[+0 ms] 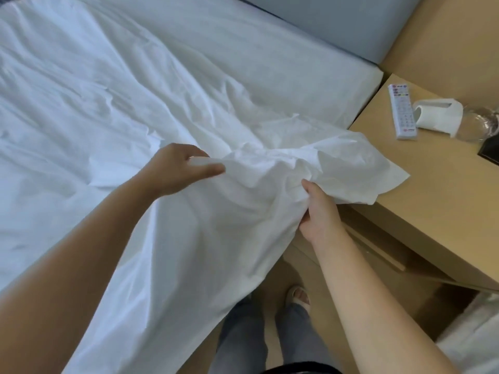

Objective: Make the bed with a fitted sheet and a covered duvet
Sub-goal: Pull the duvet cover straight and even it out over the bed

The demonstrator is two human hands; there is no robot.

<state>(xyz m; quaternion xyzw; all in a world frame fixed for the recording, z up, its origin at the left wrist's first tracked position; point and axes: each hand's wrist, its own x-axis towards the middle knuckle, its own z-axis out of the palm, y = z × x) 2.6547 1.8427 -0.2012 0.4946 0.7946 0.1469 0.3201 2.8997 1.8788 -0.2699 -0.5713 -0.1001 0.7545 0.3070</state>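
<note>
At frame centre, the left hand [179, 168] pinches a fold of the white sheet [108, 109] while the right hand [320, 209] grips its bunched corner at the edge of the counter [445, 184].

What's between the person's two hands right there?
Only a bunched, wrinkled stretch of the white sheet, which both the left hand and right hand grip; the head view shows it.
</note>
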